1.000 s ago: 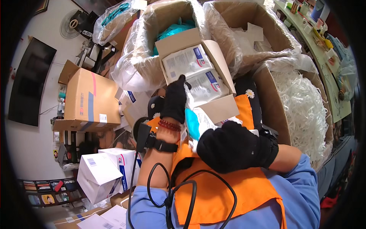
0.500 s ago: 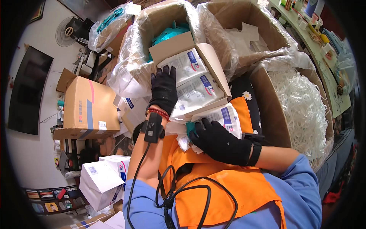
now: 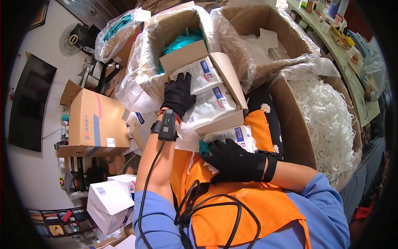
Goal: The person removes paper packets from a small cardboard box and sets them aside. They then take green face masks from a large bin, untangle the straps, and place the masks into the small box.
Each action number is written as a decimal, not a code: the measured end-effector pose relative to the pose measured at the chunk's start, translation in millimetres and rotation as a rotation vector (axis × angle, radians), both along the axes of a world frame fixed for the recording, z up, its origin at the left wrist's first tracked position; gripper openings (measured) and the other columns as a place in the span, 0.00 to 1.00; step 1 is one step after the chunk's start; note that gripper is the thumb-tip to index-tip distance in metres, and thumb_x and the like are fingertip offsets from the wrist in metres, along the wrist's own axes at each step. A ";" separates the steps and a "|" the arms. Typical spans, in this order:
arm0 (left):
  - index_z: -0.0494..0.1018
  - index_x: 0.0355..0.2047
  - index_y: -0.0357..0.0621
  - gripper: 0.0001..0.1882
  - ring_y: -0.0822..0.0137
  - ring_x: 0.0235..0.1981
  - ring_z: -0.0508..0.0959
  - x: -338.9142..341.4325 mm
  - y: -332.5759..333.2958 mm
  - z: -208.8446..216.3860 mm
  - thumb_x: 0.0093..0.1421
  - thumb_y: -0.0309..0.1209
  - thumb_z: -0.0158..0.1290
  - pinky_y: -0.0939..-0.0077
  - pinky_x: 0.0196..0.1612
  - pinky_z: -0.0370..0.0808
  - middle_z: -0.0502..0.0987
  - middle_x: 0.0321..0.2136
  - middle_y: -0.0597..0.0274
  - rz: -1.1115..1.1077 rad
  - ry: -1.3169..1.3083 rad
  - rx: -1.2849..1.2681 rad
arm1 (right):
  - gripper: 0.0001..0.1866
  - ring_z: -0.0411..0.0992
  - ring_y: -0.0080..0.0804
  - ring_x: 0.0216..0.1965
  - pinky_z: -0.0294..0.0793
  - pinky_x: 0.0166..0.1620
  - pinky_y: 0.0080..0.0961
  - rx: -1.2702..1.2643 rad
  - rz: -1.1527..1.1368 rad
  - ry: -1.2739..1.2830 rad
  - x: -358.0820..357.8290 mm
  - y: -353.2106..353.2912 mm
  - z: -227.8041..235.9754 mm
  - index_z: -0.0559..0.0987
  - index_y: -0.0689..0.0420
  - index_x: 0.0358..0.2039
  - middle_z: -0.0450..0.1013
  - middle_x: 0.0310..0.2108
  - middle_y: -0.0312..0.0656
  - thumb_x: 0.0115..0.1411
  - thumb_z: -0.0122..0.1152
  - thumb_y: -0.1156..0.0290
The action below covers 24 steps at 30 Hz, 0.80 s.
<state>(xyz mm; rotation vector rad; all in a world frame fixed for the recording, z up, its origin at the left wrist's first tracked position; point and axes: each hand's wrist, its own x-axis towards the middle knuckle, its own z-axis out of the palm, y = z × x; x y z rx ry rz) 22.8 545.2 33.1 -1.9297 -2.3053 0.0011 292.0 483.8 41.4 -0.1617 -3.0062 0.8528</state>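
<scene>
A cardboard box [image 3: 221, 123] with its flaps up stands in front of me, holding white packets with blue labels. My left hand [image 3: 178, 96], in a black glove, lies along the box's left side. Its fingers are stretched over the upper packet [image 3: 198, 76], close to the lower packet [image 3: 213, 101]. Nearer my body, my right hand [image 3: 238, 162], gloved in black too, is closed over another white packet [image 3: 226, 135] just outside the box's near edge. A small teal piece [image 3: 204, 147] shows by its fingertips; how it is held is hidden.
Plastic-lined cartons stand beyond, one with teal items [image 3: 182, 41], one with white sheets [image 3: 269, 39]. At right, a carton holds white shredded strips [image 3: 325, 120]. A brown carton [image 3: 93, 120] and white boxes [image 3: 110, 197] are at left. A black cable [image 3: 148, 186] hangs from my left wrist.
My left hand has come slightly nearer along the packets, its fingers still on the upper one. My right hand and its packet have shifted slightly nearer my body. The view has moved a little.
</scene>
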 end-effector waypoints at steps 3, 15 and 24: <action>0.67 0.58 0.42 0.37 0.51 0.52 0.76 -1.8 2.1 1.6 0.47 0.39 0.65 0.50 0.53 0.72 0.72 0.53 0.46 -0.015 -0.082 -0.013 | 0.30 0.72 0.52 0.42 0.72 0.44 0.43 -0.083 0.043 0.228 5.3 10.5 0.1 0.75 0.59 0.48 0.71 0.40 0.51 0.52 0.69 0.50; 0.68 0.57 0.41 0.37 0.48 0.53 0.74 7.8 8.6 1.8 0.48 0.43 0.65 0.54 0.57 0.70 0.71 0.54 0.44 -0.066 -0.014 0.106 | 0.17 0.74 0.49 0.36 0.74 0.42 0.40 -0.228 0.023 0.278 1.8 24.1 22.9 0.76 0.55 0.34 0.73 0.32 0.48 0.52 0.69 0.57; 0.67 0.56 0.38 0.29 0.47 0.50 0.77 -0.3 21.1 -11.4 0.56 0.36 0.58 0.56 0.54 0.73 0.74 0.50 0.42 0.002 -0.197 0.061 | 0.23 0.74 0.48 0.46 0.74 0.50 0.37 -0.183 0.039 0.095 10.6 31.3 21.6 0.77 0.56 0.51 0.75 0.44 0.48 0.59 0.63 0.56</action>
